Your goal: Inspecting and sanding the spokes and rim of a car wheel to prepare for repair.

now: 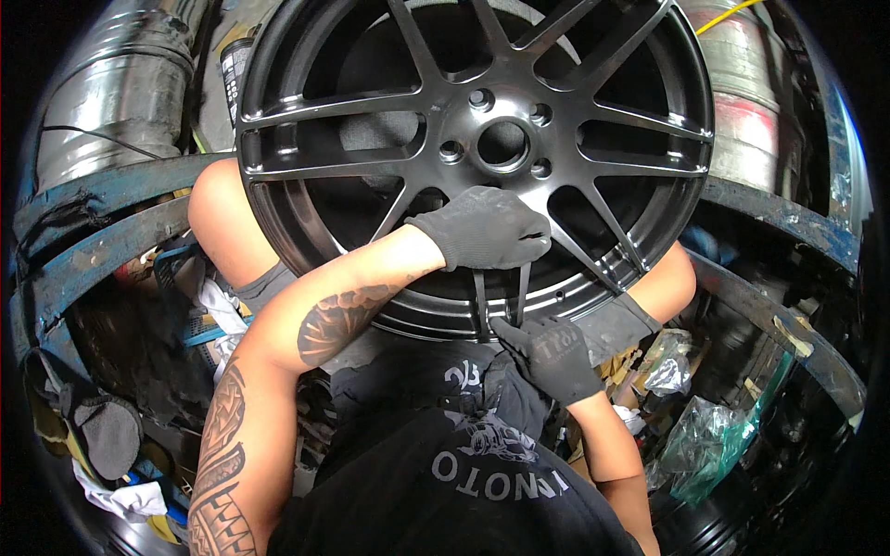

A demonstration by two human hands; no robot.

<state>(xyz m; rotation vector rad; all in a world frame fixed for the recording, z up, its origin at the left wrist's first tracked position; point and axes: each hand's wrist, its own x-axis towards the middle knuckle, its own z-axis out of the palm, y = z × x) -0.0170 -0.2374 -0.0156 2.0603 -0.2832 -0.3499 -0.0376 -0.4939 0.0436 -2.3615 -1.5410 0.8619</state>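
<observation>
A large black multi-spoke wheel (604, 119) lies face up over the person's bare knees. My left hand (482, 229), in a dark knit glove, rests on the lower spokes just below the hub (501, 168). Its fingers are curled closed, and whatever is between them is hidden. My right hand (547, 357), also gloved, is at the wheel's near edge, below my left hand. Its fingers are bent against the rim where two lower spokes meet it.
Metal drums (111, 102) stand at left and right behind blue, worn metal beams (769, 208). A dark bottle is partly hidden behind the wheel. Cloths (120, 491), crumpled plastic bags (700, 449) and clutter lie low on both sides. A yellow cable runs at top right.
</observation>
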